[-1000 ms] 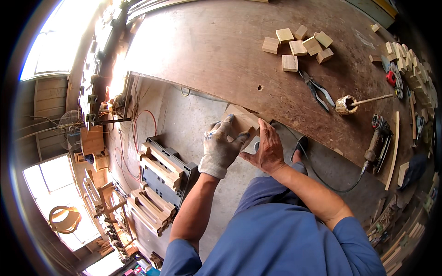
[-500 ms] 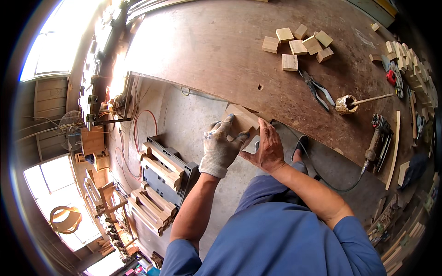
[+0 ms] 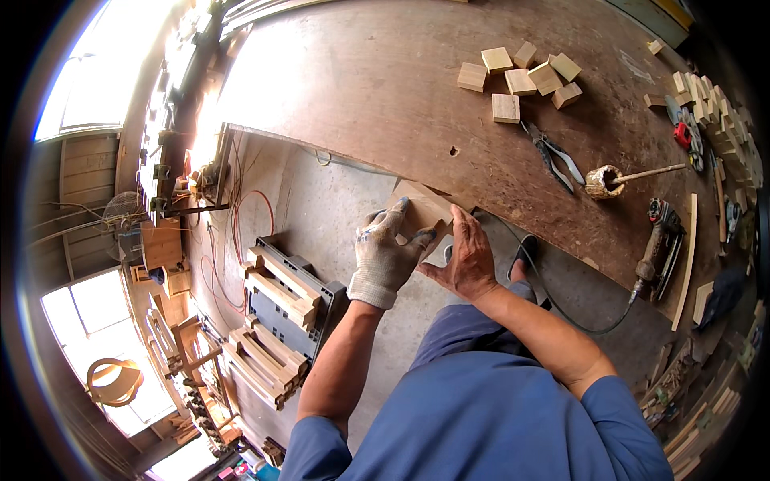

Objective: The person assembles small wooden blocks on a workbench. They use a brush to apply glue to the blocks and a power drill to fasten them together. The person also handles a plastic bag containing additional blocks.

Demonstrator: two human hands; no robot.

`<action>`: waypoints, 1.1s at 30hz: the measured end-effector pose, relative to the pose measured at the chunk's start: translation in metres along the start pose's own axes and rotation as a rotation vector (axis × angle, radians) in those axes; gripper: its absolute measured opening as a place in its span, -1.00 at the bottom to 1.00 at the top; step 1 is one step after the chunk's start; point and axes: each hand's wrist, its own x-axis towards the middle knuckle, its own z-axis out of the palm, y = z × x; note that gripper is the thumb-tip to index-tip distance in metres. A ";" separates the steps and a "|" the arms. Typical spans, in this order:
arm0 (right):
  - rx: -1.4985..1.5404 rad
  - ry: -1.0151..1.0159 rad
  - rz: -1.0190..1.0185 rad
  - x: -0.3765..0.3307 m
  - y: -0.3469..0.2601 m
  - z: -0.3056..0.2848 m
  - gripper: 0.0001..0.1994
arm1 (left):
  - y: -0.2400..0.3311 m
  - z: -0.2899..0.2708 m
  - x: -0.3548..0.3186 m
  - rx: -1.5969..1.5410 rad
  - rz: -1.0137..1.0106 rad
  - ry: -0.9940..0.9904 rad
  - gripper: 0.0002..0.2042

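Note:
My left hand (image 3: 382, 255), in a pale knit glove, grips a light wooden piece (image 3: 423, 207) at the bench's near edge. Its fingers lie over the left side of the wood, with the thumb across the near side. Bare, my right hand (image 3: 468, 258) rests its fingertips by the right corner of the same piece. Those fingers are stretched out, and the thumb points left, apart from them. Part of the wood's underside is hidden by both hands.
Several wooden blocks (image 3: 545, 78) lie on the brown bench (image 3: 361, 88), near pliers (image 3: 553, 156) and a glue pot with a stick (image 3: 603, 183). A hosed power tool (image 3: 660, 240) sits at the right edge. Wooden frames (image 3: 277, 289) rest on a dark crate at left.

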 end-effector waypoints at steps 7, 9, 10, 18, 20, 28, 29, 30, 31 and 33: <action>0.011 -0.019 0.015 -0.001 -0.001 -0.001 0.23 | -0.002 -0.001 -0.001 -0.009 -0.015 -0.009 -0.39; -0.013 -0.048 0.030 -0.002 -0.001 -0.007 0.25 | -0.001 -0.001 -0.001 -0.022 -0.021 -0.010 -0.39; 0.005 -0.053 0.047 -0.004 0.001 -0.011 0.21 | 0.000 -0.002 0.000 -0.020 -0.033 -0.015 -0.39; -0.025 0.080 0.175 -0.063 0.064 -0.116 -0.31 | -0.016 0.008 -0.003 -0.102 -0.024 -0.042 -0.39; -0.133 0.179 0.230 -0.076 0.087 -0.158 -0.43 | -0.022 0.015 -0.006 -0.090 0.017 0.034 -0.41; -0.634 0.475 0.644 -0.148 0.271 -0.281 -0.33 | -0.005 0.004 0.001 -0.107 0.049 0.048 -0.44; -0.513 0.424 0.790 -0.145 0.276 -0.285 -0.21 | -0.008 0.003 0.001 -0.082 0.037 0.027 -0.42; -0.504 0.406 0.823 -0.158 0.309 -0.288 -0.13 | -0.003 0.001 0.004 -0.069 0.032 0.014 -0.39; -0.432 0.381 0.895 -0.144 0.304 -0.286 -0.08 | -0.002 0.000 0.001 -0.024 0.004 0.008 -0.39; -0.564 0.359 0.782 -0.136 0.313 -0.279 -0.02 | -0.003 0.002 -0.002 -0.019 -0.018 -0.011 -0.39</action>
